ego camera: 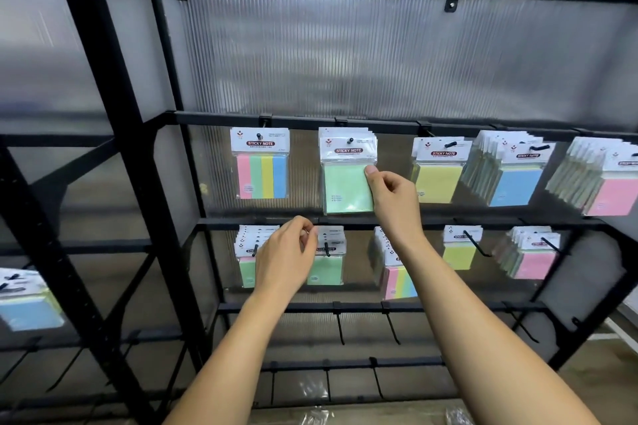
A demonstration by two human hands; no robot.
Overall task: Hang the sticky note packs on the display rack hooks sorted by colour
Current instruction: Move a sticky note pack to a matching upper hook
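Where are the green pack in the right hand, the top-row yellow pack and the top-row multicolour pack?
green pack [345, 188], head view, green face
yellow pack [437, 183], head view, yellow face
multicolour pack [262, 176], head view, striped face

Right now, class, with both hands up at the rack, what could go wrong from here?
1. The right hand pinches only the edge of the green pack on the upper hook; a tug might slide it and the packs behind it off.
2. The left hand works at a lower green pack, so attention is split and one pack may drop.
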